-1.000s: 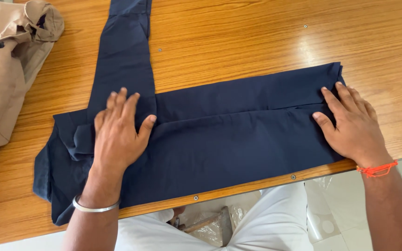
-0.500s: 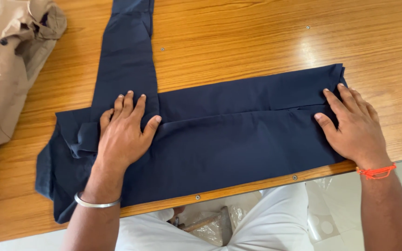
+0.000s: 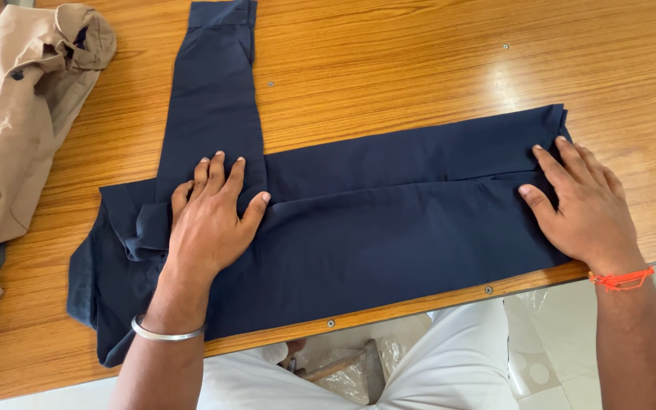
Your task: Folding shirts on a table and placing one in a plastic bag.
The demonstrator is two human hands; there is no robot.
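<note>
Both hands press flat, fingers spread, on a folded dark navy cotton garment (image 3: 389, 220).
Left hand (image 3: 210, 220) at 9 o'clock, right hand (image 3: 582, 209) at 3; the sleeve at 12 probably folds in next.

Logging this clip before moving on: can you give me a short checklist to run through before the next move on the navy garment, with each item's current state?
1. Left hand flat on the navy garment, near where the sleeve branches off: ok.
2. Right hand flat on the garment's right end: ok.
3. Folded body lies smooth between the hands: ok.
4. Left end free of bunching: not ok, cloth is rumpled there.
5. Tan garment apart from the navy one: ok.
6. Garment fully on the wooden table: cannot tell at the near edge.
</note>
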